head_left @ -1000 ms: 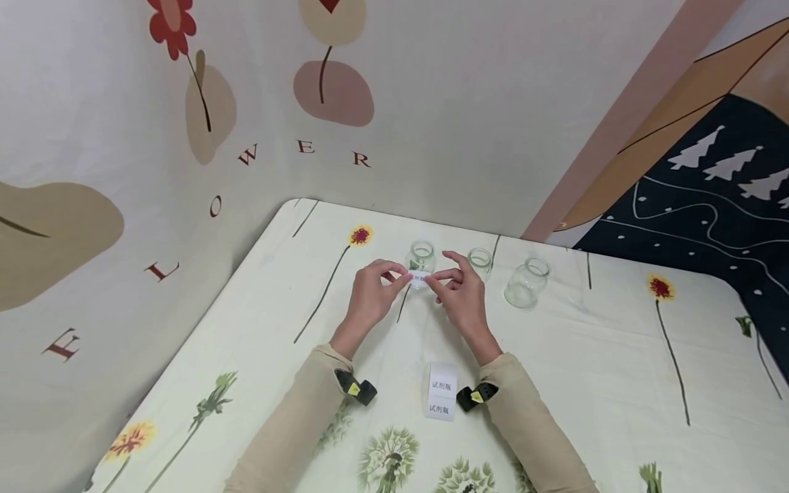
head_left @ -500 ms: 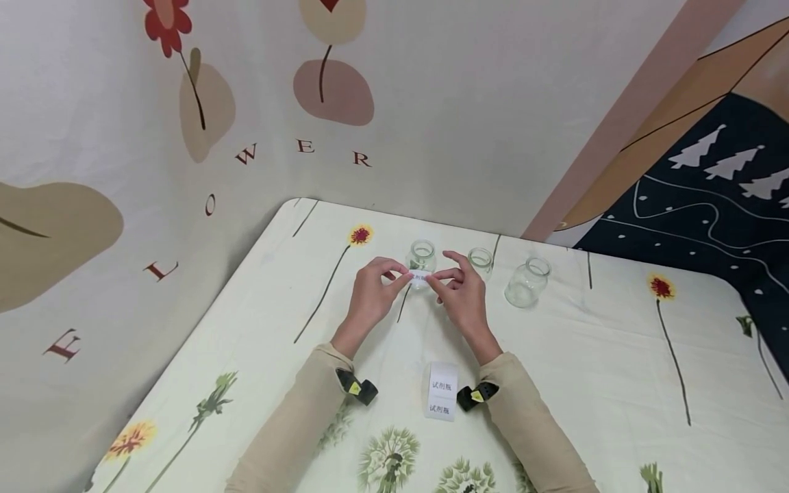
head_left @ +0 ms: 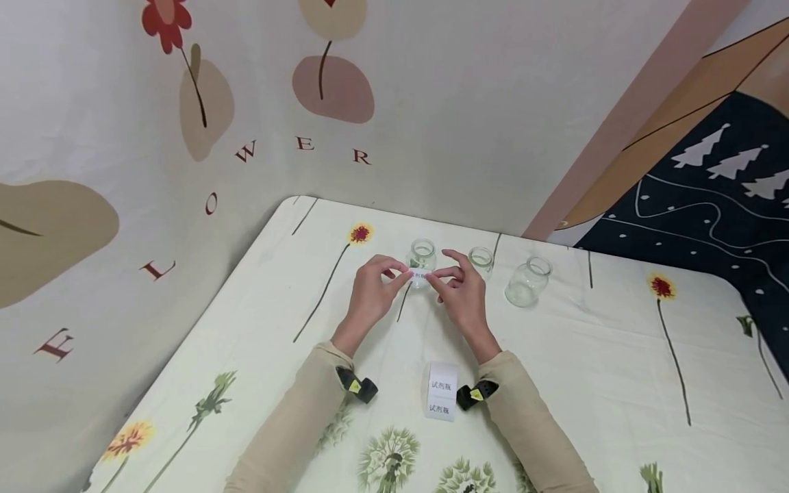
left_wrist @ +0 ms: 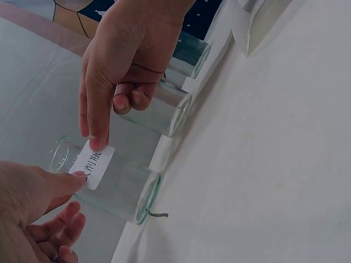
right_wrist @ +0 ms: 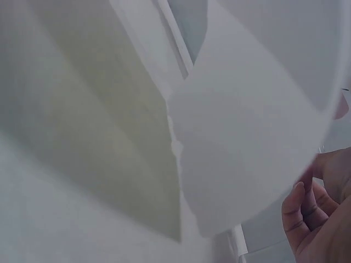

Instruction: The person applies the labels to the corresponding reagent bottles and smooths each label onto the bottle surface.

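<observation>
A small white label (head_left: 419,276) with printed characters is stretched between my two hands, in front of a clear glass jar (head_left: 422,253). My left hand (head_left: 372,291) pinches its left end with thumb and index finger. At the right end, my right hand (head_left: 461,294) pinches it the same way, other fingers partly raised. In the left wrist view the label (left_wrist: 94,166) lies over the upper side of the jar (left_wrist: 123,189); whether it touches the glass I cannot tell. A strip of similar labels (head_left: 441,394) lies between my forearms.
Two more open glass jars, a middle one (head_left: 481,260) and a right one (head_left: 527,286), stand to the right of the first. Flower-printed cloth covers the table (head_left: 616,356). White paper (right_wrist: 252,120) fills much of the right wrist view.
Almost nothing differs. Both hands keep hold of the label at the jar, and the head view has shifted very slightly.
</observation>
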The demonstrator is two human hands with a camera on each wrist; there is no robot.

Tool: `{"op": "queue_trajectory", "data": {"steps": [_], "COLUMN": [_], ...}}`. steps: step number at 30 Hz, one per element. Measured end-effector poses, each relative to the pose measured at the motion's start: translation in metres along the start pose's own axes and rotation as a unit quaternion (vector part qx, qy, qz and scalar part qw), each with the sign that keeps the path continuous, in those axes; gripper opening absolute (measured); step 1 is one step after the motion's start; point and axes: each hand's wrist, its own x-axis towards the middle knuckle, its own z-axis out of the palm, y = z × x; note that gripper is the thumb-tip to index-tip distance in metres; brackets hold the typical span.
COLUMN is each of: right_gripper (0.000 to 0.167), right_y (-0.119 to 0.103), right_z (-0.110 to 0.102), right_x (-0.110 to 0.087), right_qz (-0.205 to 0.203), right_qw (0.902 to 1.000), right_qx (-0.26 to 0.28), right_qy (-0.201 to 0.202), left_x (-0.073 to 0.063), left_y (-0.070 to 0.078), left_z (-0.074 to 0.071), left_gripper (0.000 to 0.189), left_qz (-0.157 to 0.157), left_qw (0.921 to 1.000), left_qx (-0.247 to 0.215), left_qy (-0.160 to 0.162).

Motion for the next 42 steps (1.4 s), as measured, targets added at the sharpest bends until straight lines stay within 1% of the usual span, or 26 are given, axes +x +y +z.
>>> {"op": "queue_trajectory", "data": {"steps": [10, 18, 27, 32, 37, 42], "right_gripper": [0.053, 0.052, 0.052, 0.049, 0.047, 0.045], "right_y": [0.0012, 0.0006, 0.0011, 0.0014, 0.0015, 0.0023], "right_z": [-0.0002, 0.0008, 0.0015, 0.0015, 0.002, 0.0028], "right_x": [-0.0004, 0.0008, 0.0009, 0.0025, 0.0028, 0.0021], "right_qz": [-0.001, -0.004, -0.004, -0.002, 0.0, -0.001], "right_qw": [1.0, 1.0, 1.0, 0.9999, 0.9999, 0.9998], "right_qx": [-0.003, -0.001, -0.001, 0.001, 0.003, -0.015], "right_qy": [0.003, 0.006, 0.008, 0.011, 0.013, 0.012], "left_x": [0.0011, 0.0025, 0.0025, 0.0031, 0.0047, 0.0044], "left_y": [-0.0012, -0.0038, -0.0034, -0.0029, -0.0056, -0.0077], "left_z": [0.0022, 0.0036, 0.0049, 0.005, 0.0071, 0.0077], "left_gripper": [0.014, 0.014, 0.014, 0.012, 0.011, 0.01], "left_qz": [-0.002, 0.004, 0.006, 0.013, 0.023, 0.029], "left_qw": [1.0, 0.9999, 0.9998, 0.9996, 0.9994, 0.9993], "left_qx": [0.002, 0.011, 0.016, 0.015, 0.012, 0.003], "left_qy": [-0.002, 0.009, 0.013, 0.019, 0.024, 0.024]}}
